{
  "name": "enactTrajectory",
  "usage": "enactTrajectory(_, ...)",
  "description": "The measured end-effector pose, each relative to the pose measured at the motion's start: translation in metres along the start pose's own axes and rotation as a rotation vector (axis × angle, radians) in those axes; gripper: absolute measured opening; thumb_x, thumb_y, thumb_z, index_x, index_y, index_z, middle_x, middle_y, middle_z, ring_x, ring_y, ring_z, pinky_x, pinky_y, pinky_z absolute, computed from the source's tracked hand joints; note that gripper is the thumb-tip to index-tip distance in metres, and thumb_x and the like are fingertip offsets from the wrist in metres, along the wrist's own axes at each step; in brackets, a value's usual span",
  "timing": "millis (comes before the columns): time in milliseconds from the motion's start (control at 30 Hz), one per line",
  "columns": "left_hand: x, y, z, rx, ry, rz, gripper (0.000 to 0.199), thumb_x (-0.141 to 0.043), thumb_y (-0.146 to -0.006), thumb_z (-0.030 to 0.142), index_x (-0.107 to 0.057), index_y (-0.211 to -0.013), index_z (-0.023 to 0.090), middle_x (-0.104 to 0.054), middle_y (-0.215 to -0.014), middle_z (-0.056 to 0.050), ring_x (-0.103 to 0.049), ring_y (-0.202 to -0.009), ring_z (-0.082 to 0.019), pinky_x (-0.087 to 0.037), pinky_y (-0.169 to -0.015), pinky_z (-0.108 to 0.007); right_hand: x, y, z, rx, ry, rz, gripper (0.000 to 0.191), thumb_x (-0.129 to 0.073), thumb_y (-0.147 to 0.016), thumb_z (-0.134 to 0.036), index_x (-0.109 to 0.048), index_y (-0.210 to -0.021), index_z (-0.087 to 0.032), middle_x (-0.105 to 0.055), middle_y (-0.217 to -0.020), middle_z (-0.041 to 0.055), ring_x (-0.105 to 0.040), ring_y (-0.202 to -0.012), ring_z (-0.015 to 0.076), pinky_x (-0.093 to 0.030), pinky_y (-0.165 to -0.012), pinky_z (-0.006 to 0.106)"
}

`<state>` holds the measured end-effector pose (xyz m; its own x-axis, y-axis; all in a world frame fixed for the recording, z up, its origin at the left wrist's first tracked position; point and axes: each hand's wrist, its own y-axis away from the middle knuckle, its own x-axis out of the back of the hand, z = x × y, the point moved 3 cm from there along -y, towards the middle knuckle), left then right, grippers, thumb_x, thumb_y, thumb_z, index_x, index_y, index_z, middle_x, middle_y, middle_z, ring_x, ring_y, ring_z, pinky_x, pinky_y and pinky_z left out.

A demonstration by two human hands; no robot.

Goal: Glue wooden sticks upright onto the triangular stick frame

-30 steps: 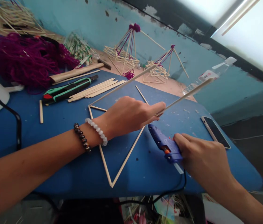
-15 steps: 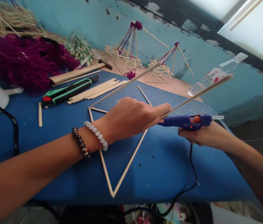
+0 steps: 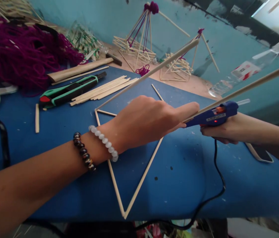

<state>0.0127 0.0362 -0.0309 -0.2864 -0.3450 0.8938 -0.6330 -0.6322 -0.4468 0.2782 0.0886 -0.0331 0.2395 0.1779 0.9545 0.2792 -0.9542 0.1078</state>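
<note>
My left hand (image 3: pixel 151 122), with two bead bracelets at the wrist, pinches the lower end of a thin wooden stick (image 3: pixel 243 87) that slants up to the right. Wrapped round the handle of a blue glue gun (image 3: pixel 216 115) is my right hand (image 3: pixel 228 130). The gun's nozzle points left and is close to my left fingertips; whether it touches the stick is hidden. Beneath my left hand, a frame of joined sticks (image 3: pixel 140 181) lies on the blue table. Another stick (image 3: pixel 154 71) rises from the frame's left corner behind my hand.
Behind lie loose sticks (image 3: pixel 102 91), a green and black cutter (image 3: pixel 70 91), a hammer (image 3: pixel 80 70) and purple yarn (image 3: pixel 27 56). Stick models (image 3: pixel 141 43) and a plastic bottle (image 3: pixel 243 71) stand near the wall. A phone (image 3: pixel 259 152) and black cable (image 3: pixel 218 165) are at right.
The view has shifted somewhat. Both hands appear farther right, and the held stick reaches the right edge of the picture. A phone now shows beneath my right forearm.
</note>
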Motion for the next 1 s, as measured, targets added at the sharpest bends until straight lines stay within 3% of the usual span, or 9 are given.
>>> enactTrajectory(100, 0.001, -0.001, 0.001, 0.002, -0.002, -0.012, 0.036, -0.047, -0.107, 0.051, -0.065, -0.117, 0.021, -0.067, -0.068, 0.0, -0.061, -0.057, -0.015, -0.024, -0.056, -0.024, -0.002, -0.002, 0.003, -0.066, -0.133, -0.298, 0.033, -0.054, -0.08, -0.02, -0.05, -0.048, -0.021, -0.045, -0.033, -0.0034, -0.039, -0.024, 0.0081, -0.021, -0.034, 0.021)
enactTrajectory(267, 0.001, -0.002, 0.0, 0.011, 0.016, -0.015, 0.032, -0.051, -0.106, 0.049, -0.066, -0.111, 0.021, -0.064, -0.065, 0.001, -0.058, -0.054, -0.013, -0.023, -0.054, -0.024, 0.003, -0.008, -0.007, -0.109, -0.157, -0.32, 0.034, -0.055, -0.077, -0.014, -0.048, -0.045, -0.021, -0.045, -0.032, -0.0028, -0.037, -0.025, 0.0074, -0.02, -0.033, 0.021)
enactTrajectory(467, 0.001, 0.0, 0.0, -0.011, 0.021, 0.012, 0.031, -0.048, -0.107, 0.046, -0.064, -0.115, 0.021, -0.066, -0.068, 0.0, -0.059, -0.056, -0.013, -0.024, -0.056, -0.024, 0.005, -0.01, -0.018, -0.351, -0.05, -0.338, 0.04, -0.057, -0.081, -0.011, -0.046, -0.044, -0.02, -0.046, -0.034, -0.0016, -0.039, -0.029, 0.0073, -0.024, -0.037, 0.024)
enactTrajectory(700, 0.0, 0.0, 0.0, 0.005, 0.078, 0.033, 0.028, -0.052, -0.106, 0.043, -0.067, -0.112, 0.02, -0.067, -0.067, -0.001, -0.056, -0.056, -0.012, -0.027, -0.058, -0.024, 0.007, -0.016, -0.005, -0.072, -0.157, -0.365, 0.031, -0.056, -0.078, -0.021, -0.046, -0.049, -0.022, -0.044, -0.033, -0.0035, -0.037, -0.025, 0.0085, -0.018, -0.035, 0.024)
enactTrajectory(867, 0.001, 0.0, 0.0, 0.013, 0.107, 0.016, 0.029, -0.053, -0.105, 0.043, -0.067, -0.114, 0.019, -0.065, -0.067, 0.0, -0.054, -0.058, -0.011, -0.031, -0.062, -0.023, 0.008, -0.008, -0.004, -0.22, -0.111, -0.331, 0.031, -0.056, -0.077, -0.017, -0.047, -0.047, -0.02, -0.045, -0.033, -0.0029, -0.039, -0.028, 0.007, -0.021, -0.037, 0.022)
enactTrajectory(1000, 0.001, -0.002, 0.0, 0.022, 0.096, -0.006, 0.034, -0.051, -0.106, 0.047, -0.067, -0.115, 0.018, -0.062, -0.064, -0.001, -0.058, -0.06, -0.014, -0.034, -0.064, -0.024, 0.009, -0.002, -0.009, -0.257, -0.1, -0.325, 0.032, -0.057, -0.075, -0.012, -0.047, -0.045, -0.021, -0.045, -0.032, -0.0027, -0.04, -0.027, 0.0082, -0.022, -0.035, 0.022)
